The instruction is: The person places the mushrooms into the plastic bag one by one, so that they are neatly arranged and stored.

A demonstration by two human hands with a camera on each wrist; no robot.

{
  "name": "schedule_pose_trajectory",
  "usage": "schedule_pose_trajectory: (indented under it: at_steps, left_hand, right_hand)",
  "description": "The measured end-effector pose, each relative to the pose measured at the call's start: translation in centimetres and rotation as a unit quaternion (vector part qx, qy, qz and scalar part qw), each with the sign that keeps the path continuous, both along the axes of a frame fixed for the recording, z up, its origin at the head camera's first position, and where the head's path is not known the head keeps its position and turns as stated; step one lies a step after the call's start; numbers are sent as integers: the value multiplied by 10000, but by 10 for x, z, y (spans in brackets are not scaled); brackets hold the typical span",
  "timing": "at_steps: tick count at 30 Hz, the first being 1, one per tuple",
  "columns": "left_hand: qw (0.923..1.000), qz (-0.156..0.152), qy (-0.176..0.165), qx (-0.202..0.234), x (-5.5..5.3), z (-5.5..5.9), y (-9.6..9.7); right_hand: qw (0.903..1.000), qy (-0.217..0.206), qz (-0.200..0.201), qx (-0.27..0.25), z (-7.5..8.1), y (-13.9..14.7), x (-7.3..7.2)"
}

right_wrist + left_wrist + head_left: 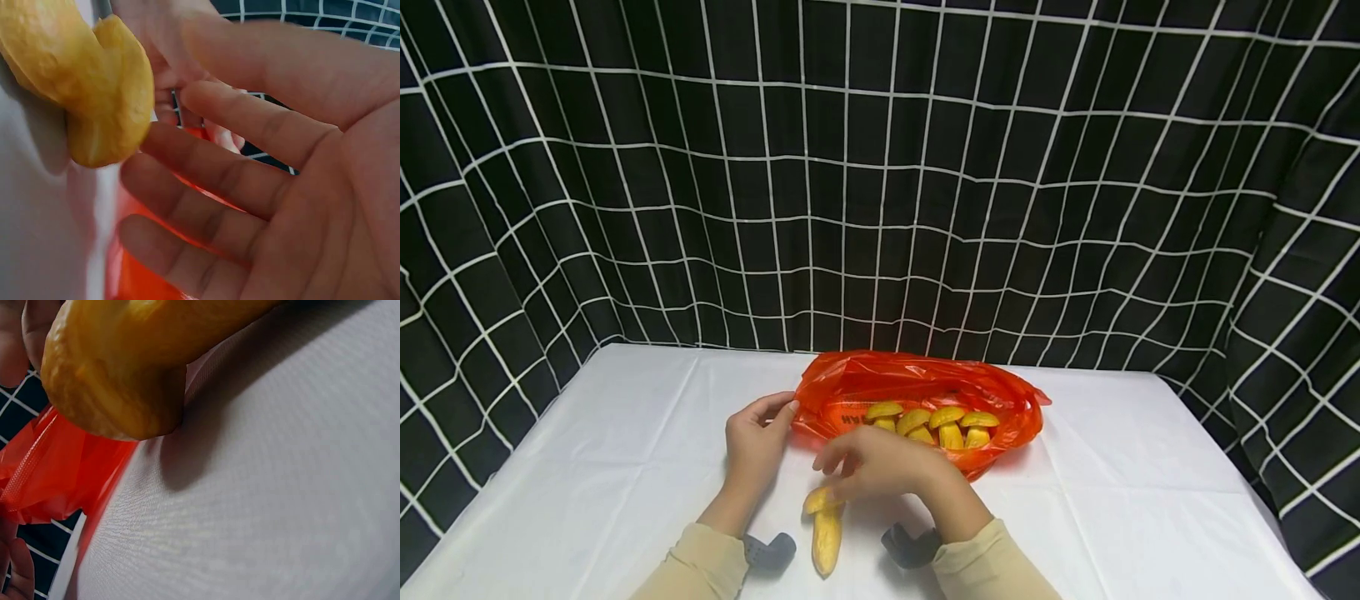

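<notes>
My left hand (758, 442) pinches the left edge of a red plastic bag (820, 379) between thumb and fingers. The bag lies on its side, its mouth facing me, and several yellow mushrooms (949, 435) show in a row inside. One loose mushroom (827, 542) lies on the white cloth in front of the bag, cap away from me. Just over its cap hovers my right hand (880, 462), fingers spread and holding nothing. In the right wrist view, that mushroom (115, 94) is beside the extended fingertips; whether they touch cannot be told. The right forearm hides part of the bag's front.
A white cloth (602, 492) covers the table. Behind and at both sides hangs a black curtain (865, 192) with a white grid. Grey wrist devices (771, 553) show by both forearms, close to the loose mushroom.
</notes>
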State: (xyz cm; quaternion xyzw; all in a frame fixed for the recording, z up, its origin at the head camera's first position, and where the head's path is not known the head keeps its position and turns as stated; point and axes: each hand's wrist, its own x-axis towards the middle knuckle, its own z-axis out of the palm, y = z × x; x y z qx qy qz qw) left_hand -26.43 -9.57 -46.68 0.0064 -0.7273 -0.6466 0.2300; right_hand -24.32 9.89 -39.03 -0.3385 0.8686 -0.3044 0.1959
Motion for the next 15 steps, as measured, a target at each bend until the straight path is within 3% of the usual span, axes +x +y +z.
schedule_pose_trajectory:
  at_steps: [7, 15]
  left_hand:
    - [10000, 18, 43, -79, 1, 0, 0]
    - [9996, 7, 225, -158, 1, -1, -1]
  right_hand:
    - [9990, -124, -51, 432, -5, -6, 7]
    - [9983, -69, -205, 547, -13, -12, 7]
